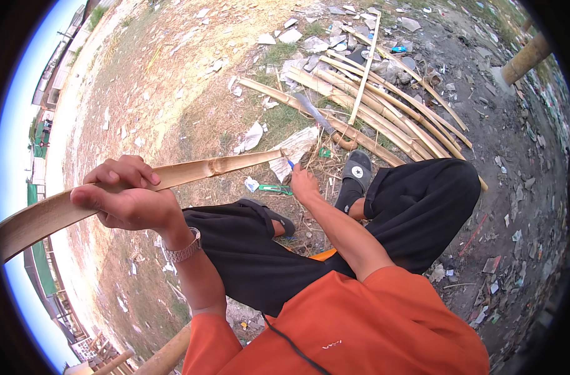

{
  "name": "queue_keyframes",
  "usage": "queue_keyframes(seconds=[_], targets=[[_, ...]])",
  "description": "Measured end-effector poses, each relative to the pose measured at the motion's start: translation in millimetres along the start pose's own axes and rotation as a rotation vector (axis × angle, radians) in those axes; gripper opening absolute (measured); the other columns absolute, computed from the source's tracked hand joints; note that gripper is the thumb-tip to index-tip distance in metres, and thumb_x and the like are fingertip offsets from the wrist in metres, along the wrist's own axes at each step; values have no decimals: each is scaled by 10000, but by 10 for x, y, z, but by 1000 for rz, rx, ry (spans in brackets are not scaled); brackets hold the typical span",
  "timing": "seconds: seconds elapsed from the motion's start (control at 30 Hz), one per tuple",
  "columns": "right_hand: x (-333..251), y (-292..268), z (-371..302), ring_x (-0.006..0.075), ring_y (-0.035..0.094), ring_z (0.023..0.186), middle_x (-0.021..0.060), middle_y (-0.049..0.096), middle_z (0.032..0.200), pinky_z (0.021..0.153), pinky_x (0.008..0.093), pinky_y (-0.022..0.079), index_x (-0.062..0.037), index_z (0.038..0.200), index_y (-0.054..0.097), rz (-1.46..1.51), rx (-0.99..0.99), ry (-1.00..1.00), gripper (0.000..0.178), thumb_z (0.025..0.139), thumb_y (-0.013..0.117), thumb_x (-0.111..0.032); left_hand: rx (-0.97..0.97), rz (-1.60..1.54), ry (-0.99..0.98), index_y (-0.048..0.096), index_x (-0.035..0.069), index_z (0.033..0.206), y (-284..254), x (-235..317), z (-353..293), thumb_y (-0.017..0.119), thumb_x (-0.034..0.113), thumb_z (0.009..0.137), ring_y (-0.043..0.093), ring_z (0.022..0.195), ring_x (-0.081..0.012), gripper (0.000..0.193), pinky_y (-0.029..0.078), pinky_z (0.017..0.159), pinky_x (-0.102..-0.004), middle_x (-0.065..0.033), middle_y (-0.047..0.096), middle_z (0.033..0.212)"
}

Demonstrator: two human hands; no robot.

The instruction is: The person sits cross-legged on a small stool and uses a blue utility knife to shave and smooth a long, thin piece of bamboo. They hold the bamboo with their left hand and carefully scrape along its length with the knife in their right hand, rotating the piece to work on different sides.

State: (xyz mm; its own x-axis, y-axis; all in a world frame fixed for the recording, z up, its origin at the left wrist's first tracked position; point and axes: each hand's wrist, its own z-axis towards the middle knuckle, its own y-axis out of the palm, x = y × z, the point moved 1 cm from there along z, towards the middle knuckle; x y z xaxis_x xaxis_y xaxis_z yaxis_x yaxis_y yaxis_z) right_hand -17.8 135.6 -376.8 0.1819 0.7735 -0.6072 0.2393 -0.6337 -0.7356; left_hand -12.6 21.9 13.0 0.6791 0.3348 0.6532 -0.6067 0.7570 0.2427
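**Bamboo strip gripped in one hand, slim blue tool in the other**

Pale tan and slightly bowed, the bamboo strip runs from the left edge of the frame to just above its centre, a knotted joint showing partway along. I can see the left hand wrapped about it at centre left, fingers curled over the upper edge and thumb laid along the strip. A metal-banded watch circles that wrist.

Near the strip's far end, at the middle of the frame, the right hand has its fingers drawn together, pinching a slim blue tool. It's too small for me to tell its kind, or whether its tip touches the bamboo.

Behind that end lies a whitish flat piece, and just below it in the frame a long green object rests on the littered ground. At upper centre, a grey blade with a curved brown handle lies across one piece of bamboo, beside a fanned pile of bamboo strips reaching toward the upper right. A thick round post stands at upper right.

The person wears an orange shirt, black trousers and dark sandals.
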Motion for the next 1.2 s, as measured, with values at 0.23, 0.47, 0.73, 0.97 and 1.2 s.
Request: queue_keyframes(seconds=[0.23,0.47,0.73,0.97,1.2], targets=[[-28,-126,-191,485,577,673,277,586,689,631,558,451,-24,1000,408,186,17,-66,260,931,396,-274,-32,18,19,391,102,676,-44,-62,34,317,487,954,252,321,-77,481,244,288,-207,-2,317,445],[-147,-96,-24,485,582,680,297,575,680,629,560,464,-27,979,413,101,-9,-103,254,931,394,-276,-75,50,32,375,102,669,-38,-67,48,299,507,951,228,329,-84,499,208,316,-209,1,288,442],[402,235,167,469,585,869,305,595,866,749,541,466,-15,1159,428,15,-83,93,369,935,380,-304,-119,-30,25,353,115,648,26,22,-59,292,530,942,236,332,-88,512,194,338,-210,16,253,430],[32,-260,-156,498,563,710,289,583,726,654,575,432,-49,1008,416,190,-47,-72,300,940,372,-338,-114,-21,4,383,102,690,-15,-70,20,281,507,952,222,314,-91,493,239,303,-205,-5,291,423],[-173,-89,-118,493,568,655,278,581,666,595,563,449,-47,975,404,119,21,-123,263,936,392,-306,-94,-13,1,393,106,664,-76,-38,8,299,506,951,225,338,-93,501,199,327,-218,2,279,441]])
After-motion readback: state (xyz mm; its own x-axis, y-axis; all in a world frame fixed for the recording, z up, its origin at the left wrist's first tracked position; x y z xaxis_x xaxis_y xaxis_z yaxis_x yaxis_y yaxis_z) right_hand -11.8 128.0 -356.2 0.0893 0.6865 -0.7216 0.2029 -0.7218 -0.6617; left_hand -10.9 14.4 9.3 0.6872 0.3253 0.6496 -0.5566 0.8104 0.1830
